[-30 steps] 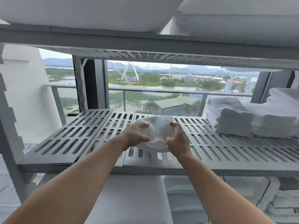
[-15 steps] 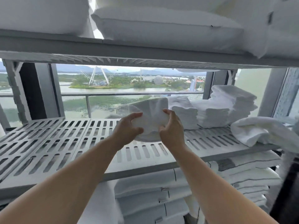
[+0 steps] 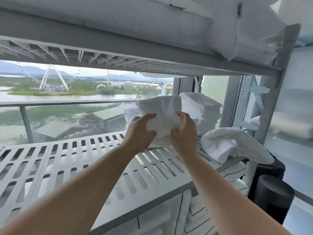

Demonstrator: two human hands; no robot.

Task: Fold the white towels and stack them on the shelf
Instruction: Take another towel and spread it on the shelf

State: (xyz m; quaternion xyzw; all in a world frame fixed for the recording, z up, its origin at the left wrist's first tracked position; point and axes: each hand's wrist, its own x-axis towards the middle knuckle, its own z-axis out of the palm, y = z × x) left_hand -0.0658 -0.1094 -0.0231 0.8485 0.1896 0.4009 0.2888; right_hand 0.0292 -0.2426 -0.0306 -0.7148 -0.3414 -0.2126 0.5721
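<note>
A folded white towel (image 3: 162, 112) is held up above the slatted grey shelf (image 3: 67, 163), in front of the stacks at the shelf's right end. My left hand (image 3: 139, 131) grips its left edge and my right hand (image 3: 183, 131) grips its right edge, thumbs on the near face. Behind it a stack of folded white towels (image 3: 201, 109) stands at the back right. A lower folded stack (image 3: 129, 112) is mostly hidden behind the held towel. An unfolded white towel (image 3: 225, 145) lies bunched at the shelf's right front corner.
White pillows (image 3: 152, 19) fill the shelf above, low overhead. A grey upright post (image 3: 271, 106) closes the right side. Folded linens (image 3: 203, 214) sit on the shelf below. A black cylinder (image 3: 271, 199) stands on the floor at right. A window with a railing lies behind the shelf.
Both hands lifted the folded towel off the shelf's middle and carried it right and up toward the stacks. The view swung right with them.
</note>
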